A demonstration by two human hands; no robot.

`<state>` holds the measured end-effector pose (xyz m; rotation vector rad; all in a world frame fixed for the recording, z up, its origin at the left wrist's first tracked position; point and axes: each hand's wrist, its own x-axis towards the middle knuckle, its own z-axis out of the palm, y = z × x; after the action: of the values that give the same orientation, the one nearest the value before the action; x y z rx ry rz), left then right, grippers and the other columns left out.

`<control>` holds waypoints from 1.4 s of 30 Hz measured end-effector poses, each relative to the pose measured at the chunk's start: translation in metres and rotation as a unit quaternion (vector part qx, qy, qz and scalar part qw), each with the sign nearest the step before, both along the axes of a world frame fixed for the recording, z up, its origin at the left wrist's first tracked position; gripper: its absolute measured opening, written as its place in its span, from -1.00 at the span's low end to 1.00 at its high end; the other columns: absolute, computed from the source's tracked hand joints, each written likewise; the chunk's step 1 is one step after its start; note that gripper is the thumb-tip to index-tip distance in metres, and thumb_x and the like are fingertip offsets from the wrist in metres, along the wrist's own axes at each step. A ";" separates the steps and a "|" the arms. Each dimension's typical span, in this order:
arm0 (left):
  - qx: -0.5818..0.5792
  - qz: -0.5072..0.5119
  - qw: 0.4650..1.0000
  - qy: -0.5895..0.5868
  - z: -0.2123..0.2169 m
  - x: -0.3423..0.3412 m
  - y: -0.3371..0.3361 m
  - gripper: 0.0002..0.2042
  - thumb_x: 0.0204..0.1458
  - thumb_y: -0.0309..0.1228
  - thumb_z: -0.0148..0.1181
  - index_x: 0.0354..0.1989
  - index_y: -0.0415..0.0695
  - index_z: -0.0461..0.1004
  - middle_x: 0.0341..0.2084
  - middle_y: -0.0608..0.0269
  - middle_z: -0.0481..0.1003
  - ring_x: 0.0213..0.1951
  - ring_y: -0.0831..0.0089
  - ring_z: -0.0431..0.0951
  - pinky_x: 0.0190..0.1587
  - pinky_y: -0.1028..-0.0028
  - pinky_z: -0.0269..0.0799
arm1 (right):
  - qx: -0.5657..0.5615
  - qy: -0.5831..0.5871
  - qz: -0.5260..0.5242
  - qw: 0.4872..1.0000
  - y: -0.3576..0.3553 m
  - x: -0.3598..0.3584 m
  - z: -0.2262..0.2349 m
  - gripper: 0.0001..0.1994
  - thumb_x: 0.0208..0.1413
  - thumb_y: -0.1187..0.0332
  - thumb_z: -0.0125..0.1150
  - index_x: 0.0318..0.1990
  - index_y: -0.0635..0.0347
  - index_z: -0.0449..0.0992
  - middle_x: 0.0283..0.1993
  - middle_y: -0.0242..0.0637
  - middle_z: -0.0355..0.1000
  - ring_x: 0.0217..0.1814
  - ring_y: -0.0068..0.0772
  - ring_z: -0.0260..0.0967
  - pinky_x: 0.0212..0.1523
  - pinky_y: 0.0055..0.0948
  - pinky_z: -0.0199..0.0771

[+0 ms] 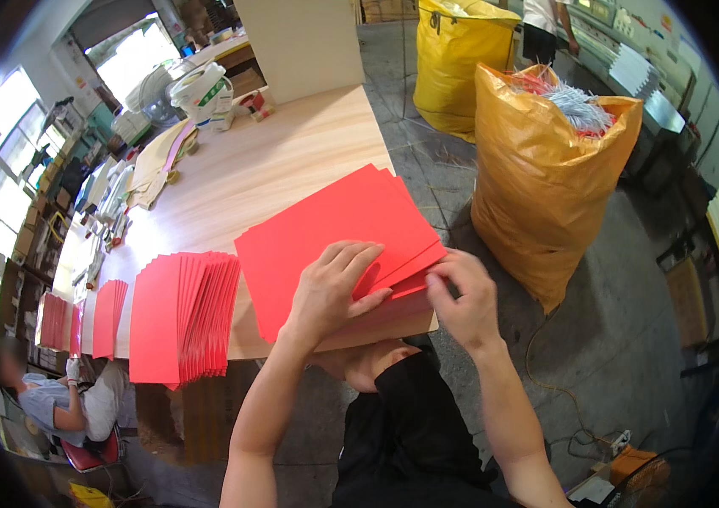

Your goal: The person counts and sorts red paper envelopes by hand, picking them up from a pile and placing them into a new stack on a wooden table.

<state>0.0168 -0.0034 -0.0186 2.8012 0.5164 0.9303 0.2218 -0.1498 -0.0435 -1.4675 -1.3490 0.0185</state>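
The paper sheets are plain bright red, and so are the fanned papers. The table is pale tan with streaky wood grain. One sack is orange, the other sack yellow; the shreds show whitish grey and red. The bucket is white and green, the floor grey, the trousers black.

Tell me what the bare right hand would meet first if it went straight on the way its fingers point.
The loose stack of flat, red, rectangular paper-like sheets: the bare right hand points leftward at the stack's right corner. Its fingertips seem to touch it, though depth is unclear.
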 end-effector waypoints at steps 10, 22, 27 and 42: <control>-0.075 0.006 0.996 -0.037 0.002 -0.004 -0.005 -0.45 0.25 -0.39 0.37 0.44 -0.02 0.50 0.32 0.01 0.55 0.10 0.01 0.70 0.14 0.11 0.65 | -0.179 0.000 -0.030 0.983 0.006 -0.005 0.066 -0.53 0.38 0.03 0.38 -0.39 0.26 0.45 -0.45 -0.05 0.49 -0.41 0.17 0.49 -0.37 -0.05 0.48; -0.115 -0.032 0.992 -0.051 0.001 -0.009 0.004 -0.64 0.16 -0.33 0.47 0.15 0.21 0.71 0.36 0.05 0.50 0.12 0.03 0.70 0.11 0.12 0.68 | -0.110 0.429 0.096 0.892 0.039 -0.013 0.041 -0.59 0.46 0.22 0.31 -0.50 0.04 0.38 -0.60 -0.54 0.34 -0.60 -0.71 0.30 -0.57 -0.59 0.18; -0.072 -0.029 0.996 -0.045 0.006 -0.006 -0.001 -0.43 -0.14 -0.12 0.71 0.14 0.19 0.73 0.36 0.13 0.53 0.16 0.08 0.71 0.14 0.12 0.68 | -0.129 0.538 0.137 0.822 0.037 -0.005 0.047 -0.60 0.46 0.24 0.29 -0.51 0.02 0.42 -0.58 -0.53 0.36 -0.60 -0.64 0.36 -0.57 -0.59 0.22; -0.136 -0.034 0.989 -0.047 0.010 -0.008 -0.001 -0.52 0.02 -0.32 0.62 0.18 0.14 0.73 0.34 0.12 0.55 0.19 0.06 0.70 0.18 0.12 0.67 | -0.086 0.470 0.156 0.864 0.029 0.000 0.033 -0.56 0.48 0.03 0.34 -0.43 0.10 0.49 -0.54 -0.51 0.43 -0.55 -0.67 0.36 -0.50 -0.62 0.26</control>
<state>0.0092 -0.0047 -0.0083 2.5029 0.4901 0.8988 0.2221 -0.1210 -0.0104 -1.0960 -0.7432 0.9664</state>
